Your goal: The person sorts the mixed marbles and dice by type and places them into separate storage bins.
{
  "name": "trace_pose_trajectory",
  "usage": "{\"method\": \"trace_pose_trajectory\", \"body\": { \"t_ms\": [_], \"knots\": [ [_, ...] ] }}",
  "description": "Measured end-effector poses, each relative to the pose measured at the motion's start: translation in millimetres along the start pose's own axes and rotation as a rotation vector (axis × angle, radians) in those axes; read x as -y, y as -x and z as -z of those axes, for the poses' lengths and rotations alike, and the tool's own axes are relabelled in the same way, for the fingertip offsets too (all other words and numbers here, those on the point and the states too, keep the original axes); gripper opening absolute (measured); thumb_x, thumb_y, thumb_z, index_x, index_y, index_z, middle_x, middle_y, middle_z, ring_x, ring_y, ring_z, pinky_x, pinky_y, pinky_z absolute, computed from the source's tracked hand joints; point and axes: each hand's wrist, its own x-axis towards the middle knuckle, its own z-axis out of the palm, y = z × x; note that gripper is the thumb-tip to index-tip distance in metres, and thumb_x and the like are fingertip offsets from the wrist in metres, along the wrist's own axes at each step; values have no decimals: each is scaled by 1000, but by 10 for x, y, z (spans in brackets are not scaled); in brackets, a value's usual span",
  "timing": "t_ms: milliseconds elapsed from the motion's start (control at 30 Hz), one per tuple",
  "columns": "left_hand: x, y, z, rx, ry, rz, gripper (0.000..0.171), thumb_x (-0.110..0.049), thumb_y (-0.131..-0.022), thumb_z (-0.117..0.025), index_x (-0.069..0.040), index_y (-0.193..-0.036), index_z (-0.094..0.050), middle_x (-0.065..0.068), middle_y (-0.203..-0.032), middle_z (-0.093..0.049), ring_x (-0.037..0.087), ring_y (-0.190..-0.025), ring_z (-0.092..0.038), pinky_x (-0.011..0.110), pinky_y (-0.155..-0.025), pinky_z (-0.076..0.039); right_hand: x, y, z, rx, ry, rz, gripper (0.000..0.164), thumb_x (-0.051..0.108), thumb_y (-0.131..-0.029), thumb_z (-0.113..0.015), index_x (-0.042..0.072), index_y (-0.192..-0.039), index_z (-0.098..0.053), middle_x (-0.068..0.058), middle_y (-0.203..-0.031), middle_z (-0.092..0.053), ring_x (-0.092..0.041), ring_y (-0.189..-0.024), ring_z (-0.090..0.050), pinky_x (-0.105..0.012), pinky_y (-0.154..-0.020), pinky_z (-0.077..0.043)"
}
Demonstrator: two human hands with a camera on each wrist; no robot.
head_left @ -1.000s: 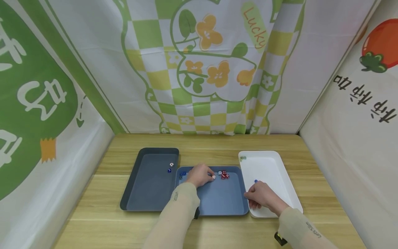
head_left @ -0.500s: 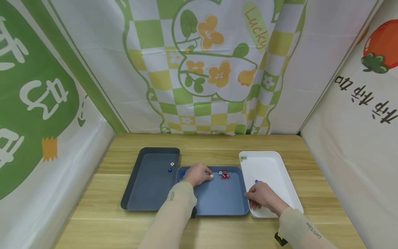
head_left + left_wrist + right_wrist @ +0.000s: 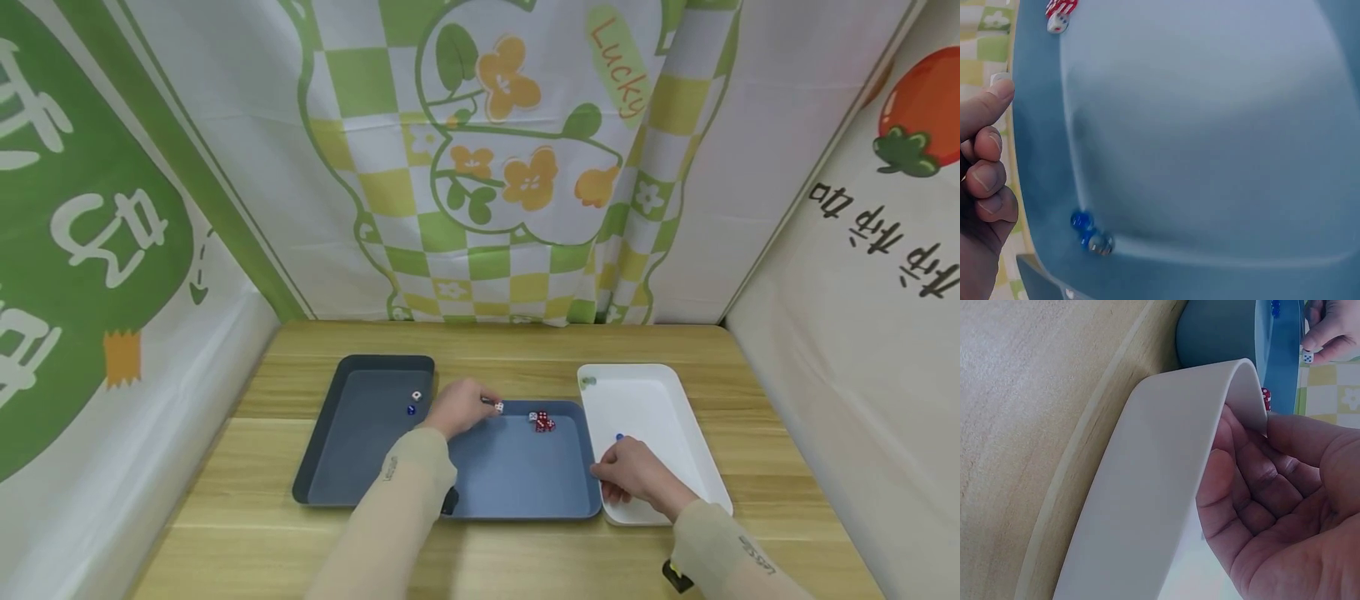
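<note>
My left hand [image 3: 461,407] pinches a white die [image 3: 498,407] between thumb and finger, above the back rim of the blue tray [image 3: 525,483]. Inside that tray, red dice [image 3: 543,423] sit beside another white die [image 3: 533,417]. The left wrist view shows blue beads [image 3: 1082,220] and a greyish one [image 3: 1101,244] in a corner; the left hand hides these in the head view. My right hand [image 3: 637,471] grips the left rim of the white tray [image 3: 708,467], thumb outside and curled fingers inside. A blue bead [image 3: 619,437] lies just behind it.
On the left, the dark grey tray [image 3: 352,450] contains a white die [image 3: 417,396] and a blue die [image 3: 411,409]. Small green pieces [image 3: 588,382] lie in the white tray's back left corner. The wooden table [image 3: 510,558] carries all three trays, with curtains behind.
The left hand has lifted the white die from the blue tray and moved it left and back to the rim. The right hand has stayed in place.
</note>
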Motion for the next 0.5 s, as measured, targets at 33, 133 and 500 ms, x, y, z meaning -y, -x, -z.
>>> {"method": "trace_pose_trajectory", "body": {
  "t_ms": [33, 133, 500],
  "knots": [
    [10, 9, 34, -1, -2, 4, 15, -27, -91, -79, -22, -105, -82, -3, -104, -76, 11, -78, -61, 31, -68, -52, 1, 0, 1, 1, 0, 2, 31, 11, -96, -67, 3, -67, -70, -6, -58, -66, -14, -51, -58, -25, -50, -50],
    [66, 34, 125, -16, -12, 4, 14, -28, -93, -77, -24, -104, -82, -4, -98, -74, 12, -77, -60, 32, -67, -51, 7, 5, 2, 3, 1, 3, 31, 11, -96, -67, 3, -67, -70, -6, -58, -65, -14, -51, -58, -25, -50, -50],
    [364, 148, 429, -98, 9, 32, 18, -27, -92, -78, -20, -108, -82, -3, -93, -75, 14, -76, -63, 34, -64, -53, 27, 13, 3, 4, 11, 8, 30, 10, -96, -67, 2, -67, -70, -6, -58, -65, -15, -51, -58, -26, -50, -51]
  ]
}}
